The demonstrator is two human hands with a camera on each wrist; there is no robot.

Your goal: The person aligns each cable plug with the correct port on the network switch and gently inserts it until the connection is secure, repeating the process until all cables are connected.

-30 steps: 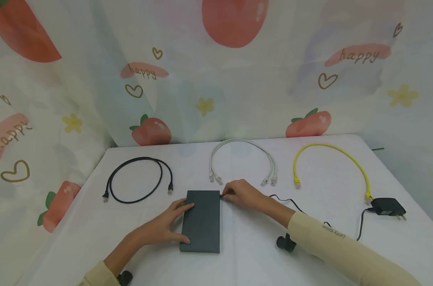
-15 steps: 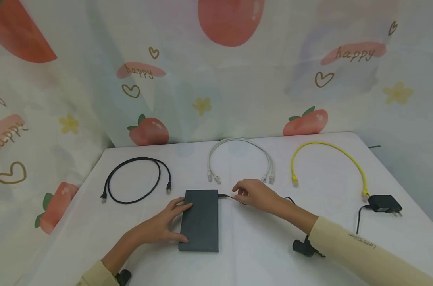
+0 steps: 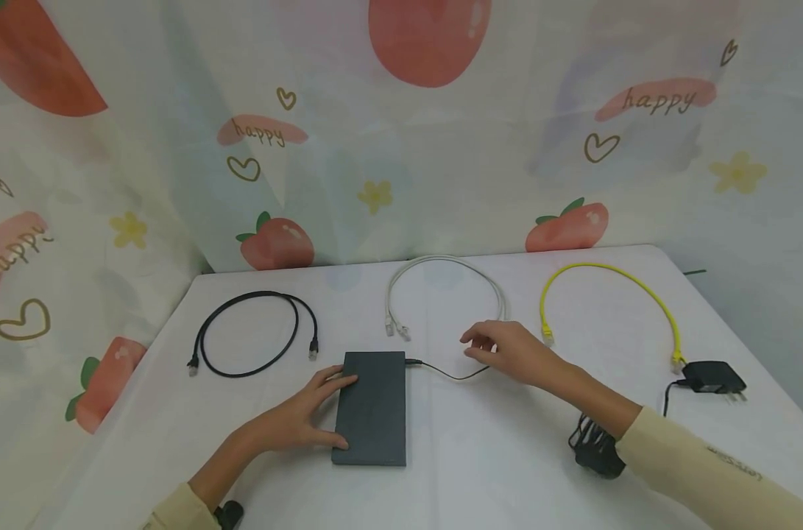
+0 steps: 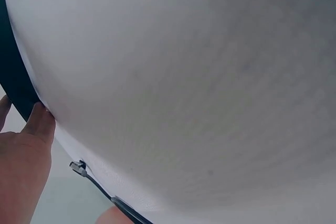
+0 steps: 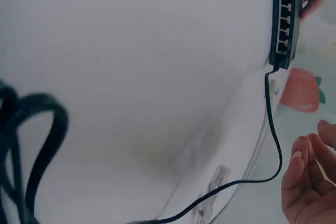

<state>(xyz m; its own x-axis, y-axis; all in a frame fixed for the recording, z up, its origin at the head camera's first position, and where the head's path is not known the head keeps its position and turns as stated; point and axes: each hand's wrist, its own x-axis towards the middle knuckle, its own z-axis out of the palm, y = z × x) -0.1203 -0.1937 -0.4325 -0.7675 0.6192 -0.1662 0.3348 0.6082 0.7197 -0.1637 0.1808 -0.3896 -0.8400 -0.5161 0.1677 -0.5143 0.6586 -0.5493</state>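
Note:
A dark grey network switch (image 3: 375,412) lies flat on the white-covered table. My left hand (image 3: 295,423) rests along its left side, thumb and fingers spread and touching its edge and top. In the right wrist view a row of ports (image 5: 285,19) shows on the switch's side. A thin black power cord (image 3: 464,377) runs from a plug (image 3: 413,361) at the far end of that side. To the right, my right hand (image 3: 517,353) hovers with loosely bent fingers, holding nothing. The cord passes behind it in the head view; the right wrist view shows them apart.
Along the back lie a black network cable (image 3: 252,294), a grey cable (image 3: 444,258) and a yellow cable (image 3: 603,266). A black power adapter (image 3: 712,377) sits at the right. Bundled cord loops (image 5: 42,114) lie near the right forearm. A printed curtain (image 3: 441,147) stands behind.
My right hand has let go of the plug at the switch and moved right, leaving the cord in view. The left hand and switch have stayed in place.

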